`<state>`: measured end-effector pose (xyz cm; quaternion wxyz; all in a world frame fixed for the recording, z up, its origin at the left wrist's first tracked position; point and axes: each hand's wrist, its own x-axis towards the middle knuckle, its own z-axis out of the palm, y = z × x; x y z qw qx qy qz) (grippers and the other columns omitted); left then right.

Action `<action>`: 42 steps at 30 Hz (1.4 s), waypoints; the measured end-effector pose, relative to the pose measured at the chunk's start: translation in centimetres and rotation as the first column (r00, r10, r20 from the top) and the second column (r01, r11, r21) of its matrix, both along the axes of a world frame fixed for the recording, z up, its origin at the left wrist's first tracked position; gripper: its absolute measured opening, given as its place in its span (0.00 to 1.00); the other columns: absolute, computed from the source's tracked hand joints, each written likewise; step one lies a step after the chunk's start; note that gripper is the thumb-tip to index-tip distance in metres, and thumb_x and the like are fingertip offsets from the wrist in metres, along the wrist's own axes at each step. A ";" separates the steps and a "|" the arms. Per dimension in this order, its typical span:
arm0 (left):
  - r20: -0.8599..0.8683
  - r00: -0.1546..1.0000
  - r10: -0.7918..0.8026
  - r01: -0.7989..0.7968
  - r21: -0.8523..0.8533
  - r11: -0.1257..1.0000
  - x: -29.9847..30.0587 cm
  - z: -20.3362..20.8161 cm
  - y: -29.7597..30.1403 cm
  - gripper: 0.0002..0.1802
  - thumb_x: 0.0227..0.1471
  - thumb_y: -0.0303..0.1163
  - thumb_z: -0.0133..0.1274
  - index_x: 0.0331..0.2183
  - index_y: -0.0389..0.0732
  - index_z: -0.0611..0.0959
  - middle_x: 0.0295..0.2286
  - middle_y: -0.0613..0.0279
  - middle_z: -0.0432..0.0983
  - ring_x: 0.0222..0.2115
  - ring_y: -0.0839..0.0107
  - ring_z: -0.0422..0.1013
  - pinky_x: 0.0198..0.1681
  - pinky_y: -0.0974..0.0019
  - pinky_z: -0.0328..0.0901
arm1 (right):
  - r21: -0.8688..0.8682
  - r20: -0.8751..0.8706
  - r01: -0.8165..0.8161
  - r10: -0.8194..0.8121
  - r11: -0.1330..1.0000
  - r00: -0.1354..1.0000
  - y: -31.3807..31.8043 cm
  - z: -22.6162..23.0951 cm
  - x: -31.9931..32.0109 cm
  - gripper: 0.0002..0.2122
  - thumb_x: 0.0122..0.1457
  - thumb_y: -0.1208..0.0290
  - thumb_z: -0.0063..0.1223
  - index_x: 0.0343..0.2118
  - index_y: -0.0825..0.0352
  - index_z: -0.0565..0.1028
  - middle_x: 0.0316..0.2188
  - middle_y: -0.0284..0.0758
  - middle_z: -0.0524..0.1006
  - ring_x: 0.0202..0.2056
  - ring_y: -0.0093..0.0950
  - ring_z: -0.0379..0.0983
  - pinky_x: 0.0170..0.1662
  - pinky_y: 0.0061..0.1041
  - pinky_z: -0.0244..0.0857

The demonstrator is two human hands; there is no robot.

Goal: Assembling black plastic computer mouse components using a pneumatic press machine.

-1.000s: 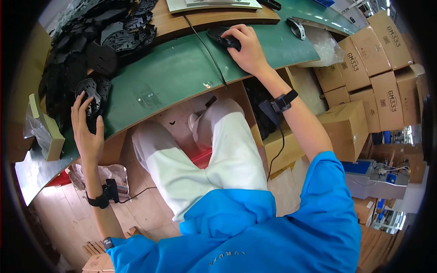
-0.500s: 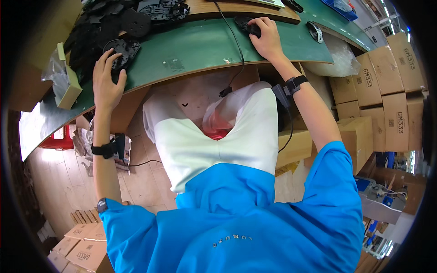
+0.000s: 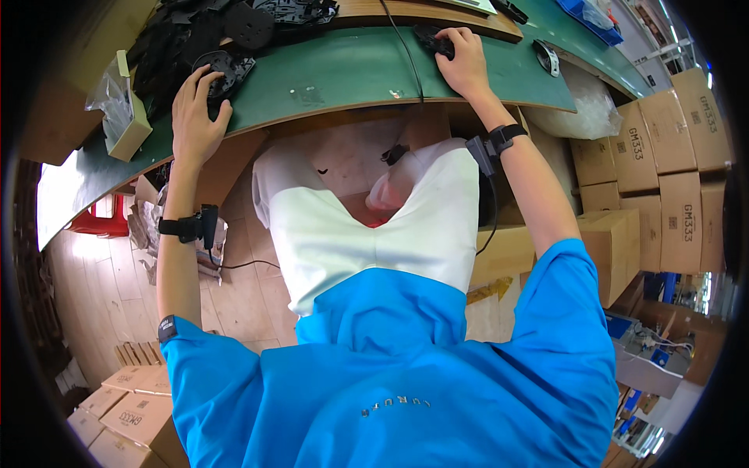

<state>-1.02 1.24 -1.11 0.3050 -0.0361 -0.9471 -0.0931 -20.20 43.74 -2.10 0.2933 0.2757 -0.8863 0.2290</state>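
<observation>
On the green bench top, my left hand (image 3: 197,125) reaches to a black plastic part (image 3: 232,72) at the edge of a heap. Its fingertips touch the part, and the thumb stands apart from the fingers. Farther right, my right hand (image 3: 466,66) has its fingers curled over a rounded black piece (image 3: 431,39) that looks like a computer mouse. The fingers partly cover that piece. A dark heap of black plastic parts (image 3: 175,47) lies beyond my left hand. Each wrist carries a black strap with a small device.
A thin black cable (image 3: 402,47) runs down over the bench edge between my hands. A wooden board (image 3: 374,9) lies along the back. A pale open box (image 3: 133,117) with clear plastic stands at left. Cardboard cartons (image 3: 686,210) are stacked at right. My legs are under the bench.
The whole view has shifted slightly. My left forearm has turned a little, showing more of its wrist device. Both hands stay at the same black pieces.
</observation>
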 end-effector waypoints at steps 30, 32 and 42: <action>-0.003 1.000 0.028 -0.028 0.043 0.999 0.1 -0.5 -0.2 0.25 0.47 0.34 0.53 0.50 0.46 0.75 0.56 0.61 0.65 0.57 0.56 0.61 0.62 0.54 0.54 | 0.025 0.038 0.020 -0.021 0.999 0.999 -0.1 -0.2 -0.1 0.15 0.46 0.74 0.58 0.40 0.60 0.75 0.40 0.37 0.72 0.46 0.41 0.66 0.51 0.37 0.65; -0.005 1.000 0.019 -0.019 0.048 0.999 0.0 -0.3 0.0 0.25 0.47 0.33 0.53 0.49 0.46 0.76 0.55 0.60 0.66 0.57 0.56 0.61 0.61 0.55 0.54 | 0.030 0.022 0.015 -0.016 0.999 1.000 0.0 -0.2 -0.2 0.15 0.46 0.74 0.58 0.40 0.60 0.75 0.40 0.37 0.72 0.46 0.41 0.66 0.51 0.37 0.65; -0.025 0.999 0.022 -0.021 0.036 0.999 -0.3 -0.4 -0.2 0.24 0.47 0.33 0.52 0.49 0.46 0.76 0.55 0.62 0.66 0.56 0.56 0.62 0.61 0.55 0.55 | 0.039 0.031 0.006 -0.007 0.999 1.000 0.0 -0.2 -0.7 0.16 0.46 0.74 0.58 0.41 0.60 0.75 0.41 0.37 0.72 0.46 0.40 0.66 0.51 0.36 0.65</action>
